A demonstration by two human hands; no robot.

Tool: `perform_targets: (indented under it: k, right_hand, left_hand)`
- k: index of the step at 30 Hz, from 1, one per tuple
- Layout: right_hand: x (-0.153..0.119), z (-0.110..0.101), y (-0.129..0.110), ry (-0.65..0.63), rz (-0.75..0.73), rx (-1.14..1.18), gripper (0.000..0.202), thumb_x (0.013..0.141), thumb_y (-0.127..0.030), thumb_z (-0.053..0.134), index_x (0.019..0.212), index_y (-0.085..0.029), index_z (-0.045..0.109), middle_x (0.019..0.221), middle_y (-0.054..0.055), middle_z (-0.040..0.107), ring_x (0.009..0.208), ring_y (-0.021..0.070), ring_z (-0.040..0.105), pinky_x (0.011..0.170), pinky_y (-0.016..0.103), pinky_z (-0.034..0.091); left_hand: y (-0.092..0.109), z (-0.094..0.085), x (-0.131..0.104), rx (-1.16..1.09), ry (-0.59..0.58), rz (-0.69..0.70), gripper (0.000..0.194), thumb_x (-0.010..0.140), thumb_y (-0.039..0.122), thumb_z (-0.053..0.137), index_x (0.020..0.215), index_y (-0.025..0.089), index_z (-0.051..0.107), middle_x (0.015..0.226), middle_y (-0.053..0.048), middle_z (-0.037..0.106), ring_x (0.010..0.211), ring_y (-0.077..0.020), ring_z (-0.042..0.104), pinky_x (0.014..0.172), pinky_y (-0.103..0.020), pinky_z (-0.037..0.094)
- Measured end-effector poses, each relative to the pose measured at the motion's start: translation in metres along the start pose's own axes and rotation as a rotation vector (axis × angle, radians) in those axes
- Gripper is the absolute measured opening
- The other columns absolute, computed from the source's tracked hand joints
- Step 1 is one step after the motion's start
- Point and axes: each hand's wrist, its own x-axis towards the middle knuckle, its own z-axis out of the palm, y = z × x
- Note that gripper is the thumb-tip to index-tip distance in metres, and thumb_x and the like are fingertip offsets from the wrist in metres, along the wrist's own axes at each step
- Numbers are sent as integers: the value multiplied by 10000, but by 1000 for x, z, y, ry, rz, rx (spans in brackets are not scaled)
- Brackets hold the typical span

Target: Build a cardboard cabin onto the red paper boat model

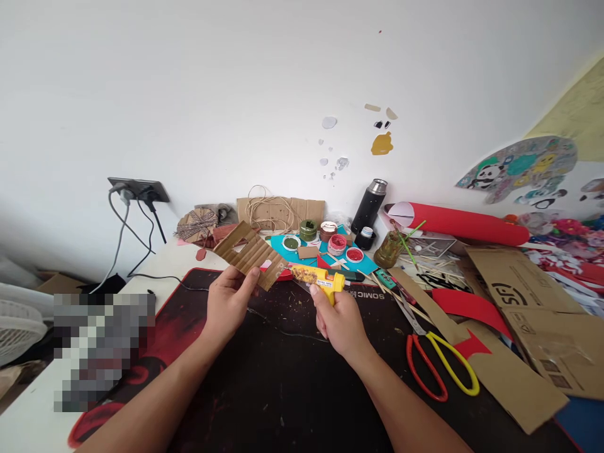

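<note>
A piece of brown corrugated cardboard with a cut-out opening is pinched in my left hand, thumb on its near face. My right hand is wrapped around the handle of a yellow hot glue gun. The gun's nozzle points left, at the lower right edge of the cardboard; whether it touches, I cannot tell. Both are held above the dark desk mat. Scissors with one red and one yellow handle lie to the right of my right hand.
Open paint jars stand on blue card behind my hands. A black thermos and a brush jar are at the back. Cardboard sheets and a red roll fill the right side. A cable crosses the left.
</note>
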Motion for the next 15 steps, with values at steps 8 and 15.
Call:
perform_targets:
  k: [8, 15]
  right_hand:
    - [0, -4, -9, 14, 35, 55, 633, 936, -744, 581, 548, -267, 433, 376, -53, 391, 336, 122, 405, 391, 265, 335]
    - [0, 0, -4, 3, 12, 22, 655, 950, -745, 555, 524, -271, 404, 370, -45, 386, 337, 125, 413, 400, 271, 336]
  left_hand:
    - [2, -1, 0, 4, -10, 11, 343, 851, 528, 727, 814, 188, 700, 549, 22, 641, 474, -161, 600, 462, -255, 449]
    - [-1, -1, 1, -14, 6, -4, 338, 854, 527, 723, 807, 193, 697, 552, 16, 644, 479, -166, 608, 465, -258, 458]
